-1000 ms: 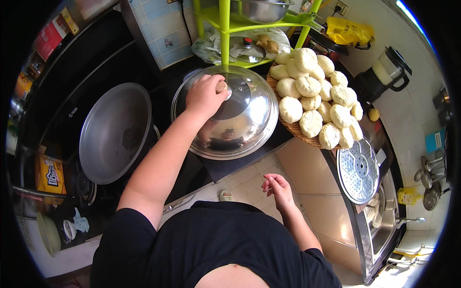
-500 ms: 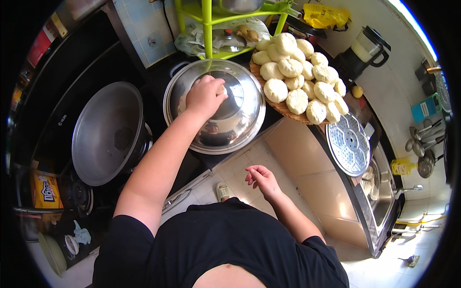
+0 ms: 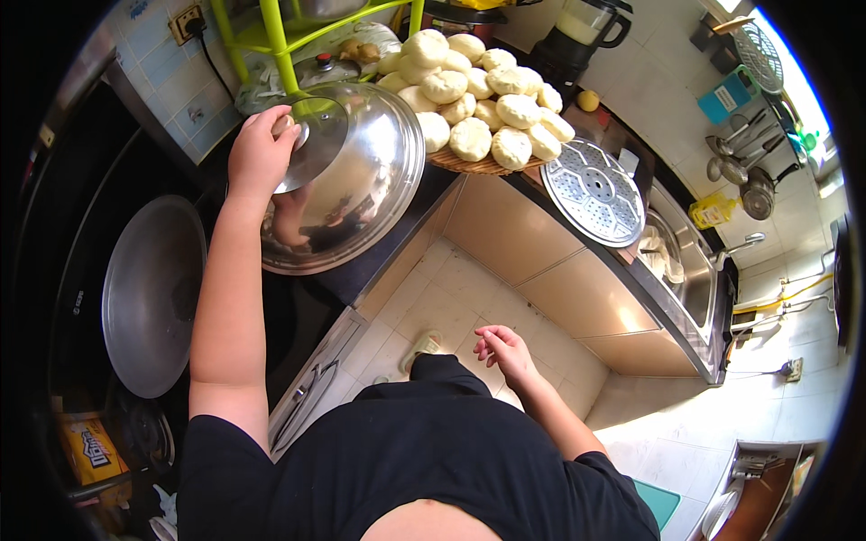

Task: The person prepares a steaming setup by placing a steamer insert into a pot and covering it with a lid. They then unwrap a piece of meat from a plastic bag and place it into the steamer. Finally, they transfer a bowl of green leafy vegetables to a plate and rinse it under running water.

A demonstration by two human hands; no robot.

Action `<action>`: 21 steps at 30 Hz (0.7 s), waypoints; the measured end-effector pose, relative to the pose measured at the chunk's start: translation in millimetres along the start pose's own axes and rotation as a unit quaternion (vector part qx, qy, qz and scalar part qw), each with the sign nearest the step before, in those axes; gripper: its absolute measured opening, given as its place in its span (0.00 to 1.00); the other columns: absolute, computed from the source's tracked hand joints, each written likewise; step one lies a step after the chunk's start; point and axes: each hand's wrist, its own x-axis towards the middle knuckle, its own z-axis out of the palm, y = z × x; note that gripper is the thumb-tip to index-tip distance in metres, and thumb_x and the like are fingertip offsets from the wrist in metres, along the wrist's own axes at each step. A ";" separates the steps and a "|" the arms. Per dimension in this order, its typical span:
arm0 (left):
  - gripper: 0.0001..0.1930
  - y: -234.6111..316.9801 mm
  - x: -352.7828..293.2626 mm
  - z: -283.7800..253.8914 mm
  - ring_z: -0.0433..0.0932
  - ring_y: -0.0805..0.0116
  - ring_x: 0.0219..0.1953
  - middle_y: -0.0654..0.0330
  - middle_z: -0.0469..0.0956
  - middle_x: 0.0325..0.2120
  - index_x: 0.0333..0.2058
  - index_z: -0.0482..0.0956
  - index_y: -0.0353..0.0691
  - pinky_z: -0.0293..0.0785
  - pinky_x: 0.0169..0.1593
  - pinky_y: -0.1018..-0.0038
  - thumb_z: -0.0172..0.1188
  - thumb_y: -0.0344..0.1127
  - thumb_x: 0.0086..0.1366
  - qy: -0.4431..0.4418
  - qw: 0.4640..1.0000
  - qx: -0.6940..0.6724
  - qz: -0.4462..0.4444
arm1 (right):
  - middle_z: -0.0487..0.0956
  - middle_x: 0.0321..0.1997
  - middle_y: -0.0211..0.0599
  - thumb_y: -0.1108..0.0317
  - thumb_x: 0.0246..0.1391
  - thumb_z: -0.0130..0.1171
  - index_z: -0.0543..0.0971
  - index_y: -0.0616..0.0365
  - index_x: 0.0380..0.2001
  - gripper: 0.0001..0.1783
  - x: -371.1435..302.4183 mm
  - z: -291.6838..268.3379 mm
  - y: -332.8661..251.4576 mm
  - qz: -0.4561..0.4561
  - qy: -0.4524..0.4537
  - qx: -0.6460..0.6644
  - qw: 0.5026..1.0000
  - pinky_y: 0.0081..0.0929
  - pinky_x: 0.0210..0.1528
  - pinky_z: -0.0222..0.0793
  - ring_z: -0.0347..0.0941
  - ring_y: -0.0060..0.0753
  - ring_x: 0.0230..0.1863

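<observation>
My left hand [image 3: 259,155] grips the knob of a large shiny steel pot lid [image 3: 361,194]. The lid is tilted, its domed face toward me, and it hides whatever lies under it. Just right of the lid, a round woven tray [image 3: 476,166] bears a heap of pale round dough buns [image 3: 471,140]. Low over the floor, in front of my body, my right hand [image 3: 505,352] hangs with nothing in it, its fingers loosely bent and apart.
A big grey wok [image 3: 153,298] sits on the black stove at left. A perforated steel steamer plate [image 3: 594,191] lies on the right counter, beside the sink [image 3: 690,293]. Behind stand a green rack [image 3: 278,41] and a blender [image 3: 585,27]. Ladles [image 3: 735,144] hang on the right wall.
My left hand has tipped the lid up and moved it left. The view has turned right, so the buns and counter appear farther left. My right hand still hangs low.
</observation>
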 end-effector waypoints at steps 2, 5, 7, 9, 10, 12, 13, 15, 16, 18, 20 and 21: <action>0.15 12.5 1.4 3.0 0.72 0.60 0.38 0.54 0.72 0.37 0.39 0.73 0.39 0.67 0.43 0.73 0.57 0.33 0.51 0.004 1.000 -0.011 0.003 | 0.74 0.24 0.30 0.64 0.55 0.45 0.71 0.59 0.36 0.11 -3.3 -9.6 3.7 -0.007 0.014 0.009 1.000 0.12 0.21 0.61 0.68 0.17 0.22; 0.14 36.2 8.7 14.1 0.72 0.65 0.37 0.56 0.72 0.36 0.39 0.73 0.38 0.68 0.41 0.75 0.58 0.30 0.51 0.037 0.996 -0.075 0.026 | 0.74 0.24 0.30 0.64 0.55 0.45 0.71 0.60 0.36 0.11 3.5 -14.4 -0.8 -0.019 0.016 0.027 0.999 0.12 0.21 0.61 0.68 0.17 0.22; 0.13 49.6 20.6 26.9 0.71 0.73 0.36 0.60 0.70 0.36 0.39 0.73 0.35 0.69 0.40 0.79 0.57 0.27 0.53 0.025 0.992 -0.116 0.031 | 0.73 0.24 0.28 0.62 0.55 0.46 0.70 0.58 0.37 0.12 12.4 -17.2 -4.6 -0.033 -0.001 0.041 0.999 0.10 0.20 0.59 0.66 0.13 0.22; 0.14 70.5 36.9 41.3 0.71 0.72 0.36 0.60 0.70 0.36 0.40 0.73 0.36 0.69 0.40 0.79 0.57 0.26 0.52 0.042 0.988 -0.128 0.081 | 0.73 0.24 0.28 0.62 0.55 0.46 0.70 0.58 0.37 0.12 22.1 -22.8 -12.2 -0.042 -0.012 0.053 0.998 0.10 0.21 0.59 0.66 0.13 0.22; 0.14 83.1 45.4 52.2 0.71 0.72 0.36 0.60 0.70 0.37 0.40 0.73 0.36 0.69 0.40 0.79 0.57 0.26 0.52 0.049 0.984 -0.137 0.106 | 0.73 0.24 0.28 0.62 0.54 0.46 0.70 0.58 0.37 0.12 27.3 -27.8 -15.6 -0.041 -0.015 0.060 0.997 0.10 0.21 0.59 0.65 0.12 0.22; 0.14 109.8 66.6 77.3 0.71 0.72 0.37 0.60 0.70 0.36 0.39 0.73 0.37 0.68 0.41 0.79 0.58 0.26 0.52 0.038 0.980 -0.146 0.132 | 0.73 0.25 0.28 0.63 0.54 0.46 0.71 0.57 0.37 0.11 37.9 -43.8 -23.3 -0.050 -0.015 0.053 0.997 0.11 0.22 0.59 0.65 0.12 0.23; 0.14 124.3 81.4 94.7 0.71 0.71 0.37 0.60 0.71 0.36 0.39 0.73 0.37 0.68 0.42 0.79 0.58 0.27 0.52 0.035 0.979 -0.136 0.150 | 0.73 0.25 0.28 0.63 0.54 0.46 0.71 0.57 0.37 0.11 43.8 -57.0 -27.6 -0.062 -0.011 0.039 0.997 0.11 0.22 0.59 0.65 0.13 0.23; 0.14 154.9 110.5 133.6 0.71 0.70 0.38 0.59 0.71 0.36 0.39 0.74 0.39 0.66 0.43 0.78 0.59 0.28 0.51 0.033 0.979 -0.085 0.184 | 0.73 0.25 0.27 0.62 0.54 0.46 0.71 0.57 0.37 0.12 56.7 -93.9 -32.2 -0.084 0.000 0.022 0.996 0.12 0.24 0.60 0.66 0.14 0.25; 0.14 162.3 124.2 153.5 0.72 0.66 0.39 0.57 0.72 0.36 0.39 0.74 0.40 0.66 0.44 0.76 0.58 0.30 0.51 0.021 0.977 -0.071 0.198 | 0.73 0.25 0.27 0.62 0.54 0.46 0.71 0.57 0.37 0.12 60.5 -110.4 -32.7 -0.087 0.009 0.036 0.996 0.13 0.24 0.61 0.66 0.14 0.25; 0.15 172.8 151.7 185.1 0.72 0.63 0.39 0.56 0.73 0.36 0.39 0.74 0.41 0.66 0.45 0.74 0.58 0.32 0.50 0.011 0.975 -0.007 0.221 | 0.73 0.25 0.27 0.62 0.54 0.46 0.71 0.57 0.37 0.12 66.2 -143.1 -36.4 -0.092 0.025 0.066 0.993 0.13 0.25 0.61 0.66 0.15 0.25; 0.15 189.6 171.0 223.5 0.72 0.61 0.40 0.55 0.73 0.36 0.39 0.74 0.40 0.66 0.45 0.72 0.58 0.32 0.49 -0.002 0.973 0.004 0.229 | 0.73 0.25 0.27 0.63 0.53 0.46 0.71 0.59 0.37 0.13 59.9 -175.5 -44.0 -0.084 0.059 0.059 0.993 0.14 0.26 0.63 0.67 0.16 0.26; 0.16 188.4 183.4 242.5 0.71 0.60 0.40 0.55 0.73 0.36 0.39 0.74 0.42 0.66 0.45 0.71 0.57 0.33 0.49 -0.016 0.974 0.016 0.224 | 0.73 0.25 0.27 0.63 0.53 0.46 0.71 0.59 0.37 0.13 59.5 -191.6 -47.4 -0.092 0.074 0.059 0.991 0.14 0.26 0.63 0.67 0.16 0.26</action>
